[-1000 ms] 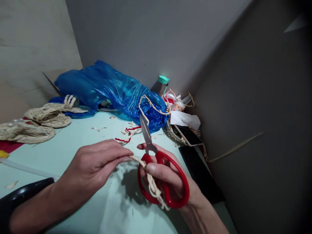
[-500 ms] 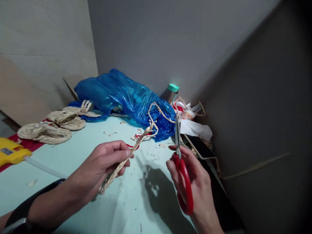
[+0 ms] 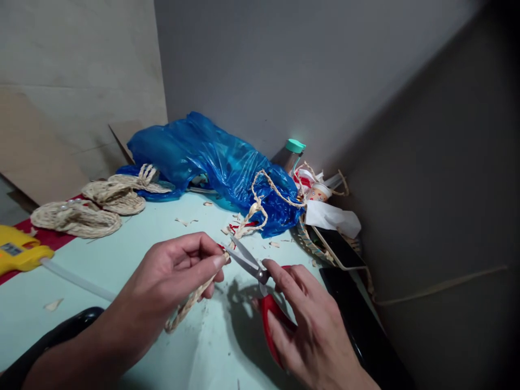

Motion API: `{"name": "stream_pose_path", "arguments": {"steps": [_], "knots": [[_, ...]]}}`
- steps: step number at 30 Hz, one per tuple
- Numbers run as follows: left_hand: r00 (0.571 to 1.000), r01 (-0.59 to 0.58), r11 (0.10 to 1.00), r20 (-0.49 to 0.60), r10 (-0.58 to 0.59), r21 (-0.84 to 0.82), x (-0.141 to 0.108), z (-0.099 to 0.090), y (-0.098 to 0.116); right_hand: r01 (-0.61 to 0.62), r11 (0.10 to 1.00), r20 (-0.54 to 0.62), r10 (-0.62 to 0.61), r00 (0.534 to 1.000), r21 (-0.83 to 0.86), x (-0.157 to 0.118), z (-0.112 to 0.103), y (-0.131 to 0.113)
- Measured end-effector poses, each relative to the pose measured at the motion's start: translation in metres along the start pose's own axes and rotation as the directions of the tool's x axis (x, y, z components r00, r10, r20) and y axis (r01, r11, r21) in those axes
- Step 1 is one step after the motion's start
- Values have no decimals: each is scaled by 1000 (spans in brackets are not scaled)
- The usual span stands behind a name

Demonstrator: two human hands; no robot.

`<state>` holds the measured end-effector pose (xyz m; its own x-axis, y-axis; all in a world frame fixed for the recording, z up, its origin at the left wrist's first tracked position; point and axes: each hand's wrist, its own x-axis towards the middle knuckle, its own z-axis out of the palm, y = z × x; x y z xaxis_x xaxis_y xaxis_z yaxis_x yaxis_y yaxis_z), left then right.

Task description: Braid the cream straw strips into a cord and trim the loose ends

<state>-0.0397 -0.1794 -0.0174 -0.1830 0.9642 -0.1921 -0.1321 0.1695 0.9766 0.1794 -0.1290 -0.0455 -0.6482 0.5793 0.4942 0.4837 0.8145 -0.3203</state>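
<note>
Between the thumb and fingers of my left hand is a braided straw cord, its lower end hanging below the palm. My right hand grips red-handled scissors. Their blades are parted and point left, with the tips at the cord just beyond my left fingertips. Past the blades, a knotted, frayed length of straw cord loops up over the blue plastic bag. Whether it is still joined to the piece in my left hand is hidden by the blades.
A blue plastic bag lies against the wall. Woven straw sandals and a yellow glue gun are on the left. At the right are a green-lidded bottle, a paper cup, white paper and a dark tablet.
The scissors have swung from upright to pointing left, opened, and come down to the cord beside my left fingers. My left hand stays nearly in place.
</note>
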Motion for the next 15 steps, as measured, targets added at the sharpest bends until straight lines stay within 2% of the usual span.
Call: {"name": "stream_pose_path", "arguments": {"steps": [5,9,15], "knots": [[1000,-4,1000,-27,4,-17,-1,-1,1,-35,995,13,34,999,99,3,-2,-3],[998,-11,1000,-58,10,-13,0,-1,0,-17,997,24,15,1000,77,3,-2,-4],[999,-18,1000,-30,17,-6,-1,-1,-2,64,998,-2,-64,998,-4,-2,0,2]]}}
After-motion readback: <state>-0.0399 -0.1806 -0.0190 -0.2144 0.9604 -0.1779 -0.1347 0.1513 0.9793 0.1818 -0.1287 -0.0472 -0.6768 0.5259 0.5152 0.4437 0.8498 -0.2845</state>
